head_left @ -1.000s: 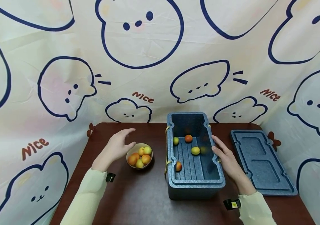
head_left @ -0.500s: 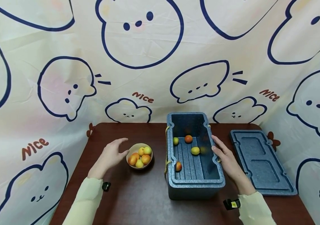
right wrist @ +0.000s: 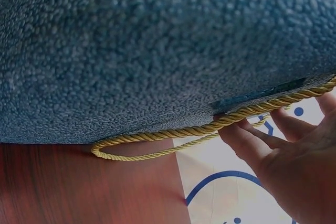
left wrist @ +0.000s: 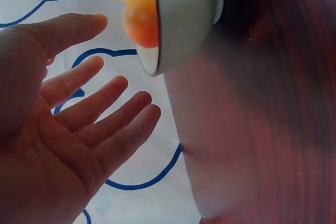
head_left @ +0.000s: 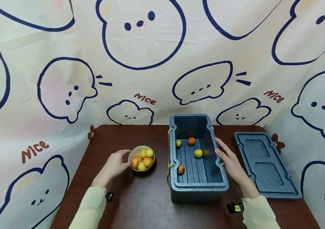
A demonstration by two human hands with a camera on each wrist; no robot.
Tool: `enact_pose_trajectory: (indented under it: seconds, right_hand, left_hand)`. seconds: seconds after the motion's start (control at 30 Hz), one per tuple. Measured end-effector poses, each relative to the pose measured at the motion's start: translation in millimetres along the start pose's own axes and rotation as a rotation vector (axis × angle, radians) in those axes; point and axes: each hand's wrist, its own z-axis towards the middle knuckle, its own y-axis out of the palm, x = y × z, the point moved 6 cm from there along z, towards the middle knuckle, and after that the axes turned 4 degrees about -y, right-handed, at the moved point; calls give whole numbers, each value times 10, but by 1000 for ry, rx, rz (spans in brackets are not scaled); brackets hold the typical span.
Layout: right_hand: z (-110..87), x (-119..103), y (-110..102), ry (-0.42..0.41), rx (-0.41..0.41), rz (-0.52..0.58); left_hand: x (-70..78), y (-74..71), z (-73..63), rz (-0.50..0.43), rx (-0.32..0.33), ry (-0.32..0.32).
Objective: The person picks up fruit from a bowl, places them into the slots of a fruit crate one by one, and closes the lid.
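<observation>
In the head view a bowl [head_left: 143, 170] holds several small round fruits [head_left: 141, 166], yellow and orange. My left hand [head_left: 115, 165] is at the bowl's left rim, fingertips close to an orange fruit [left wrist: 142, 20]. The left wrist view shows its fingers spread and nothing held. A deep blue-grey foam box [head_left: 199, 193] stands to the right of the bowl, with several green, yellow and reddish fruits [head_left: 191, 141] scattered on its floor. My right hand [head_left: 232, 163] rests along the box's right side, fingers extended at the rim, beside a gold rope [right wrist: 205, 129].
The box's matching lid [head_left: 268, 165] lies flat on the dark wooden table [head_left: 139, 203], right of the box. Another gold cord [head_left: 168, 152] hangs on the box's left side. A patterned cloth [head_left: 162, 79] covers the wall behind the table.
My left hand has first drawn back to the left and lowered, then moved right to the bowl's rim. The right hand, box and fruits have stayed in place.
</observation>
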Motion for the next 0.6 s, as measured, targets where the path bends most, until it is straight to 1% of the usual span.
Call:
enact_pose_trajectory:
  seconds: [0.17, 0.3, 0.6]
  right_hand:
    - [2, -8, 3, -6, 1, -1]
    - [5, -15, 8, -14, -2, 7]
    - [9, 3, -3, -2, -4, 4]
  left_hand:
    - [-32, 84, -34, 11, -9, -2]
    - [-38, 145, -44, -6, -22, -7]
    - [9, 219, -50, -32, -34, -4]
